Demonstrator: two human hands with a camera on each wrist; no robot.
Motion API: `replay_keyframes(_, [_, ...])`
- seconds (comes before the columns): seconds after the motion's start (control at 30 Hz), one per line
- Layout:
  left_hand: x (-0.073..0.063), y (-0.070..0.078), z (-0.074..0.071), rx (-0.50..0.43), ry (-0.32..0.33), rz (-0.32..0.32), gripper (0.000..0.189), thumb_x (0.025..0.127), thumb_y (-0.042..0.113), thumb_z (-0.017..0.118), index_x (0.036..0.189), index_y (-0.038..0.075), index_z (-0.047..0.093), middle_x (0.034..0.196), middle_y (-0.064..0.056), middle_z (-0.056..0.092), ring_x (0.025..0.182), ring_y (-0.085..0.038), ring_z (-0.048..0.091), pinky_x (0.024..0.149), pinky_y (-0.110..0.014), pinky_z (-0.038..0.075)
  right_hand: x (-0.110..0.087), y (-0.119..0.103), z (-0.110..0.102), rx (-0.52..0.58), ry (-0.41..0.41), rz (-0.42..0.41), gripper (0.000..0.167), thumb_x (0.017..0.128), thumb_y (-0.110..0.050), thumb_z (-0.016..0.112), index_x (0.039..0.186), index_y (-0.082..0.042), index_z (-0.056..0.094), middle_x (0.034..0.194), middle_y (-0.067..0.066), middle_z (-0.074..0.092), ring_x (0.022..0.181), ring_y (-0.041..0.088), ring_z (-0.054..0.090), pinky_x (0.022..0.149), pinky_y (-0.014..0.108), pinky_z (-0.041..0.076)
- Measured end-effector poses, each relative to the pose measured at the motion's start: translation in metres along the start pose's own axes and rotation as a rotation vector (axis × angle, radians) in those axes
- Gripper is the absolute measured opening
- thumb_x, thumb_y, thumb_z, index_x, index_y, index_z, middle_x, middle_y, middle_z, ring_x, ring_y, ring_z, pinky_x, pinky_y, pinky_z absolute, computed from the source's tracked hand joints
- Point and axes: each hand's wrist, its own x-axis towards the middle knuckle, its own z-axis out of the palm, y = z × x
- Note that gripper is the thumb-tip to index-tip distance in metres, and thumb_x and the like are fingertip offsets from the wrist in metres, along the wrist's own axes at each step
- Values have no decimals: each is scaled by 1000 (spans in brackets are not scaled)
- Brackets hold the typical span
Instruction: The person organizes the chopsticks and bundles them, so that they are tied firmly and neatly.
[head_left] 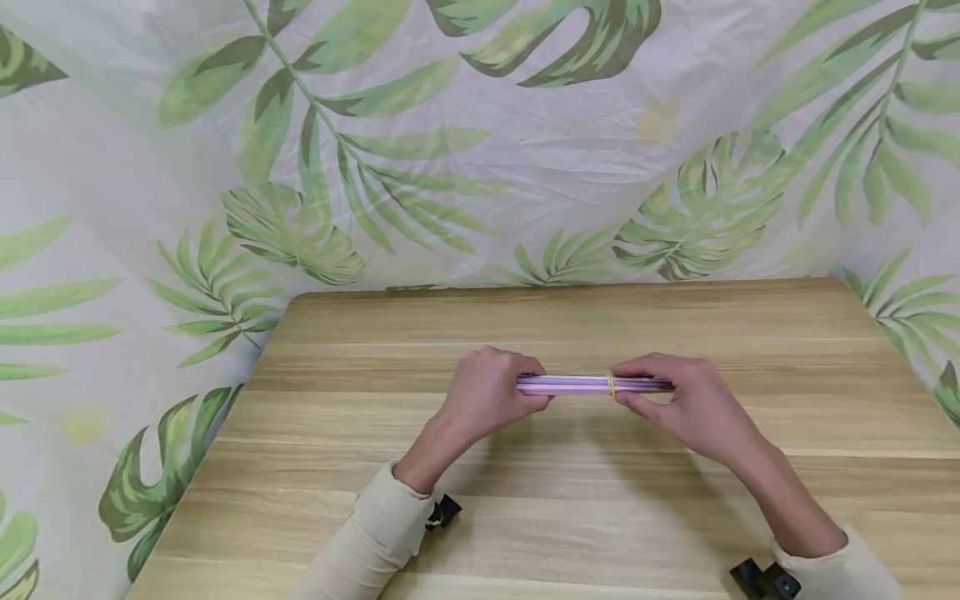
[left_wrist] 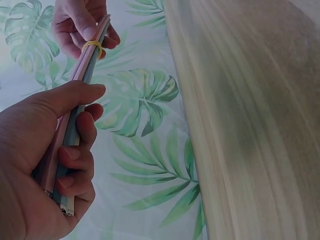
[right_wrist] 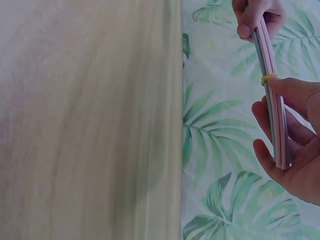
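Observation:
A slim bundle of pastel pink, lilac and grey-blue sticks [head_left: 562,385] is held level above the table by both hands. Around it, right of the middle, runs a yellow rubber band [head_left: 611,384]. My left hand [head_left: 491,387] grips the left end, its fingers curled round the sticks in the left wrist view. My right hand [head_left: 697,404] holds the other end, with the thumb at the rubber band [right_wrist: 269,78] in the right wrist view. The sticks' lower ends [left_wrist: 61,206] show by my left palm, their exact kind unclear.
Beneath the hands lies a wood-grain table [head_left: 570,517] with rounded far corners. A pale cloth printed with green leaves [head_left: 540,167] hangs behind it and along both sides. Black devices [head_left: 765,579] sit at both wrists, by the light sleeves [head_left: 375,533].

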Motion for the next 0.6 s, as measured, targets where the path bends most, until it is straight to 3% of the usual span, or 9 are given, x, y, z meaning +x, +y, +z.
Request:
replay_keyframes(0.17, [0,1,-1,-10,2,-6,5,83,23,86,86,22,82,67,13,67,55,-3,45,50,-20,33,0,1,0,5,40,-38,26,84,-7,91,105,-20,84,101,-4,83,87,5,76,74,25,61])
replay_keyframes(0.33, [0,3,1,7,8,4,8,81,24,88,86,23,82,66,13,68,55,-3,46,50,-21,34,-1,-2,7,9,61,-68,25,83,-9,92,104,-20,85,100,-4,83,85,4,76,71,28,62])
replay_keyframes(0.47, [0,6,4,16,-6,28,9,80,27,89,87,24,83,70,12,72,56,-3,50,52,-21,37,-1,-6,13,2,28,-82,21,87,-12,89,105,-20,85,101,-3,83,84,3,75,71,26,62])
replay_keyframes(0.6, [0,6,4,7,-12,18,9,81,26,89,87,23,83,72,12,73,57,-3,51,52,-22,38,-1,-7,10,-9,-4,-40,25,87,-15,89,111,-17,84,106,0,83,87,10,78,73,31,63])
